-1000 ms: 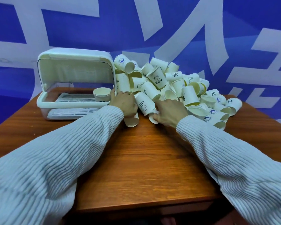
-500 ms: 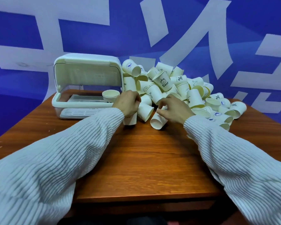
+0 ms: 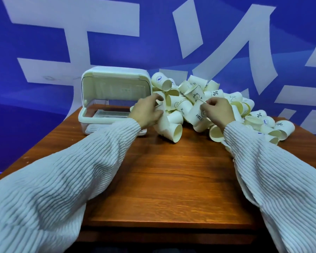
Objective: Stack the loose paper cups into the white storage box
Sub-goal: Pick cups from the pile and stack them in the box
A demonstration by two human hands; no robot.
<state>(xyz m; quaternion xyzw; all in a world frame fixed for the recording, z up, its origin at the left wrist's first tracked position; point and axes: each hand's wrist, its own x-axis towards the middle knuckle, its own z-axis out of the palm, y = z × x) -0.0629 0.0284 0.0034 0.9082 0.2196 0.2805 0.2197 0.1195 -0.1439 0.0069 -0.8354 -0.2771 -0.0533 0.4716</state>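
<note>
A wooden table (image 3: 171, 179) is carrying everything. The white storage box (image 3: 115, 99) is standing open at far left; a heap of loose paper cups (image 3: 217, 106) is sprawling just right of it. The left hand (image 3: 146, 111) is gripping a cup (image 3: 161, 115). The right hand (image 3: 218, 112) is pinching the rim of a "HELLO" cup (image 3: 196, 114).

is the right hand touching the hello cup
Touching. The head view shows the right hand with its fingertips pinching the rim of the hello cup.
</note>
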